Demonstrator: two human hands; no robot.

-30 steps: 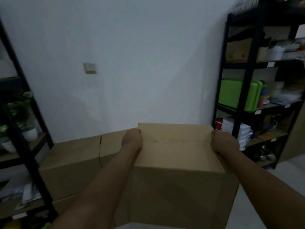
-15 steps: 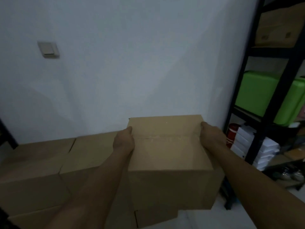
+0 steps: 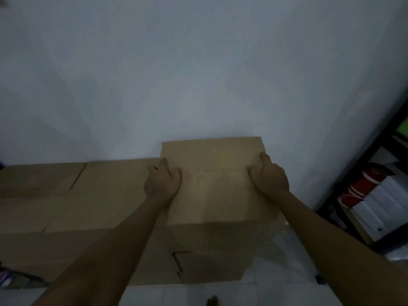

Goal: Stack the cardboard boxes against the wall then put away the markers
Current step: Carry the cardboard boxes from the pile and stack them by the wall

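A brown cardboard box stands against the white wall, on top of another box at the right end of the stack. My left hand grips its left top edge, and my right hand grips its right top edge. Both hands have fingers curled over the box's top. Left of it, a row of stacked cardboard boxes runs along the wall, their tops slightly lower. No markers are in view.
A black metal shelf stands at the right, holding white boxes and a red container. White tiled floor shows below and to the right of the stack. A toe tip shows at the bottom.
The box went forward and down onto the right end of the stack, up to the wall. My view came closer and tilted down; both hands kept their hold.
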